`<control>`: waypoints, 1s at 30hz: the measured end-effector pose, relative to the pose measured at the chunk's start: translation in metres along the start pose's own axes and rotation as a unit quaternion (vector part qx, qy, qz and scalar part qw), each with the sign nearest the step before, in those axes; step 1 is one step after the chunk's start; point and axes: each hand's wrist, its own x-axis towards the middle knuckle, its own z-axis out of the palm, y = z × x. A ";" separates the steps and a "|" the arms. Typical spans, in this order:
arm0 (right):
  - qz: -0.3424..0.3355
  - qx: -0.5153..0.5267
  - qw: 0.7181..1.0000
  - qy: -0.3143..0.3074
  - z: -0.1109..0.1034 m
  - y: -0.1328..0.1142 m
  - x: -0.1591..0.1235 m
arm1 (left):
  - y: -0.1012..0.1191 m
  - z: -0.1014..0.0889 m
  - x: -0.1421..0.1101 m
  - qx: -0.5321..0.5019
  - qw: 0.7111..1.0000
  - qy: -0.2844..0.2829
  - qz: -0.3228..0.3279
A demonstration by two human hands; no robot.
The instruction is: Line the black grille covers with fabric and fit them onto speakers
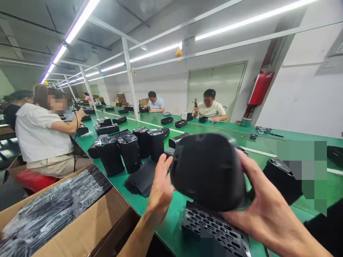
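- Left hand (160,187) and right hand (257,210): fingers (163,167) are curled, one black moulded housing (207,173) being grasped between them
- One perforated black grille (214,228) is seen just below the fingers
- Four upright black units (130,153) are lined up left of the fingers on a green workbench (171,225)

Your bare left hand (160,184) and right hand (261,210) are raised in front of you, well apart, palms turned inward and gripping from opposite sides. Your left fingers (163,167) point upward, slightly curled. Your right hand spreads wider. Your left forearm (139,237) rises from the bottom edge, and your right wrist (297,237) runs toward the lower right corner.
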 end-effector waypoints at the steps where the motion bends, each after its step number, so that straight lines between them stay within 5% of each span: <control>1: -0.022 -0.027 0.999 -0.013 -0.003 0.001 0.002 | 0.012 -0.003 0.000 0.040 0.999 -0.014 0.028; 4: -0.091 -0.125 0.986 -0.063 -0.006 0.006 -0.001 | 0.036 0.001 0.000 0.112 0.991 -0.074 0.019; 7: -0.111 -0.111 0.983 -0.091 -0.008 0.020 -0.012 | 0.033 0.007 -0.002 0.089 0.994 -0.063 0.008; 12: 0.098 0.056 0.991 -0.069 -0.020 0.057 -0.048 | 0.009 -0.003 -0.004 0.044 0.996 -0.036 0.069; 17: 0.258 0.157 0.953 -0.039 -0.021 0.055 -0.071 | 0.007 -0.008 0.002 0.038 0.997 -0.064 0.007; 30: 0.328 0.166 0.930 -0.020 -0.024 0.038 -0.082 | -0.003 0.003 -0.004 0.022 0.998 -0.063 -0.008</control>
